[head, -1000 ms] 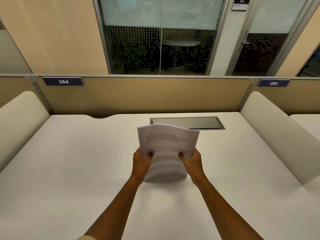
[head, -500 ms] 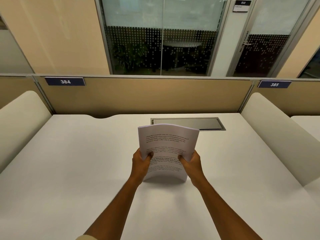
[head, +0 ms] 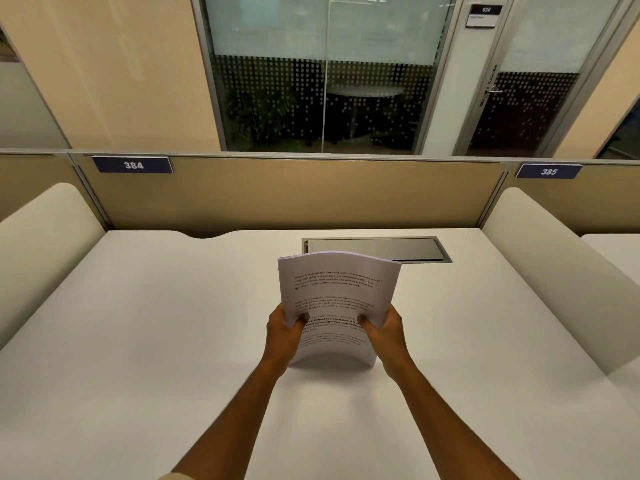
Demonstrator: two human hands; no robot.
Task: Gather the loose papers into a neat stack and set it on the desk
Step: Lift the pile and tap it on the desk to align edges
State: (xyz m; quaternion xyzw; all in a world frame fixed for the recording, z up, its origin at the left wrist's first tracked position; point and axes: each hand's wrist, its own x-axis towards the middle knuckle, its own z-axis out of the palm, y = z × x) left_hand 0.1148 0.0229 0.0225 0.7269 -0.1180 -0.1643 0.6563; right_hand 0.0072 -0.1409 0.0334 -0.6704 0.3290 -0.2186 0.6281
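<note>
A stack of printed white papers (head: 334, 292) stands upright on its bottom edge on the white desk (head: 156, 341), bowed slightly toward me. My left hand (head: 284, 332) grips the stack's left side, thumb on the front page. My right hand (head: 384, 332) grips its right side the same way. The sheets look aligned at the top edge. No loose sheets lie elsewhere on the desk.
A grey metal cable hatch (head: 375, 249) is set in the desk just behind the papers. Cream padded dividers stand at the left (head: 41, 251) and right (head: 554, 268). A tan partition with label 384 (head: 133, 164) closes the back.
The stack stays upright between both hands, with its bottom edge now slightly lower on the desk. The grip is unchanged.
</note>
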